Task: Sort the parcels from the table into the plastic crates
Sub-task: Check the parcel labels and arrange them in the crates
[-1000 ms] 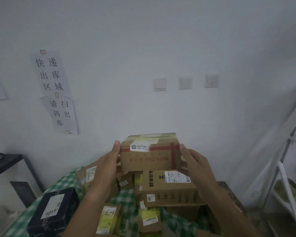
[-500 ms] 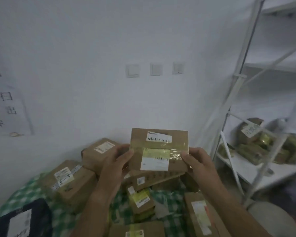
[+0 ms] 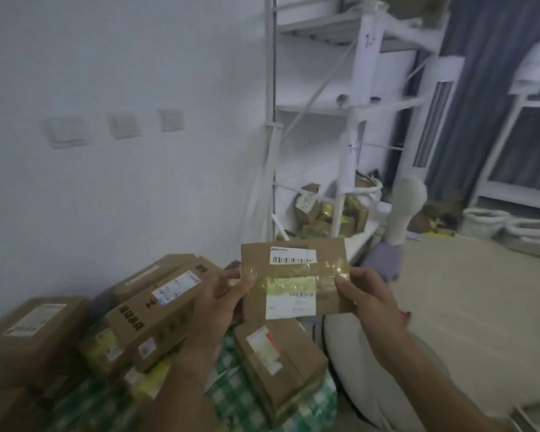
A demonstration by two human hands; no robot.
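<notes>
Cardboard, flat and taped glossy, the labelled parcel [image 3: 293,282] stays pinched at its edges between our left hand [image 3: 222,294] and right hand [image 3: 367,296]; we have swung it rightward, off the gingham table [image 3: 240,397], toward white metal shelving [image 3: 349,126].

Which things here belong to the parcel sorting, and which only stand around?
Belong to the job:
- held parcel, gripped by left hand and right hand
- parcels piled on the checked table

Only standing around:
- white shelf rack
- wall switches
- white sacks
</notes>
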